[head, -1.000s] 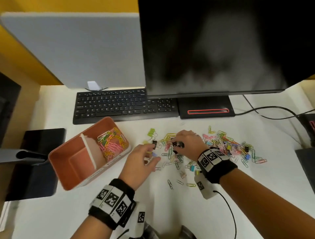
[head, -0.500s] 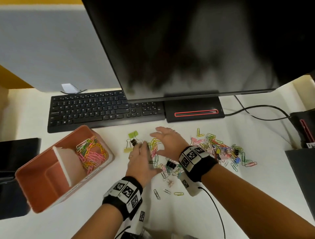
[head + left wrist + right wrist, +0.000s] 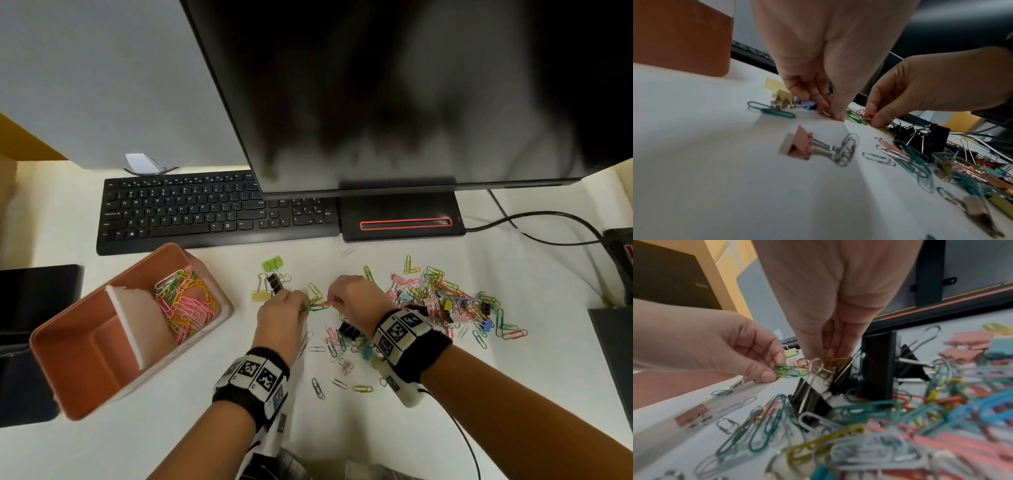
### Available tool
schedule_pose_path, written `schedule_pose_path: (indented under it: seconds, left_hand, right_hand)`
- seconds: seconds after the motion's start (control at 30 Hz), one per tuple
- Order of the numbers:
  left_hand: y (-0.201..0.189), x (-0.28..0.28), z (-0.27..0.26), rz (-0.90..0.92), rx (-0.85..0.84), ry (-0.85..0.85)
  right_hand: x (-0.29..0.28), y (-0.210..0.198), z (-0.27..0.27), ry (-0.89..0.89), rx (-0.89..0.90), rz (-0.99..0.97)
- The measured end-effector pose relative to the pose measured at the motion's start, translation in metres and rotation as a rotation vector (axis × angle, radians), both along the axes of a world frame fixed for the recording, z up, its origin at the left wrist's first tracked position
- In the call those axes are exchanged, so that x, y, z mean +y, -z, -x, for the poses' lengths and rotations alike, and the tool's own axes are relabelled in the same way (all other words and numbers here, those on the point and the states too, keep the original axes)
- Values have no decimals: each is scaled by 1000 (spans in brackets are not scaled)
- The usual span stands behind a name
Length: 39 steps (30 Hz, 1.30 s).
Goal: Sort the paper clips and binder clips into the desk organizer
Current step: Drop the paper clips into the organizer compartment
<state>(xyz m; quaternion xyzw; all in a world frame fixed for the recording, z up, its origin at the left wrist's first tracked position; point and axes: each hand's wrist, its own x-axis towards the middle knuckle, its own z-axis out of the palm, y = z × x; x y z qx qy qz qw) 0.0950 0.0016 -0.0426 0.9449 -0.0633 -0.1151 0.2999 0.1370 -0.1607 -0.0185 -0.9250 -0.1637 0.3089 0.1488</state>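
A small bunch of paper clips (image 3: pixel 317 305) at centre frame is pinched from both sides, left hand (image 3: pixel 279 323) and right hand (image 3: pixel 356 305) closing on it, likely gathering a batch. The desk organizer (image 3: pixel 133 380) waits lower left, clips already in its far compartment; binder clips (image 3: pixel 272 282) lie just above.

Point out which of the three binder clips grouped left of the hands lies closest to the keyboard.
The green binder clip. It lies farthest back, nearest the keyboard; the black one and yellow one lie closer to the person.
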Motion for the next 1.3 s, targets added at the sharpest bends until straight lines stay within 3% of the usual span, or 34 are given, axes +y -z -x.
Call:
schedule_pose_path:
  seconds: [0.3, 0.37, 0.53, 0.7, 0.87, 1.0, 1.17, 1.3]
  left_hand:
    - [-10, -7, -5, -245, 145, 142]
    - [-16, -8, -4, -228, 168, 124]
    - [-56, 10, 6, 90, 78, -28]
    - [-109, 73, 12, 126, -107, -206]
    - [-138, 139, 10, 204, -109, -513]
    - [-128, 159, 7, 258, -12, -579]
    - [-115, 154, 17, 126, -48, -461]
    - [-102, 109, 28, 209, -51, -219]
  right_hand:
    - [-15, -20, 16, 241, -82, -237]
    - [-17, -29, 21, 265, -121, -270]
    - [-8, -53, 26, 290, -203, -340]
    - [51, -87, 21, 206, -233, -477]
    - [145, -103, 6, 124, -232, -567]
    - [193, -100, 2, 120, -122, -522]
    - [146, -89, 12, 250, -156, -585]
    - [50, -57, 14, 352, -181, -339]
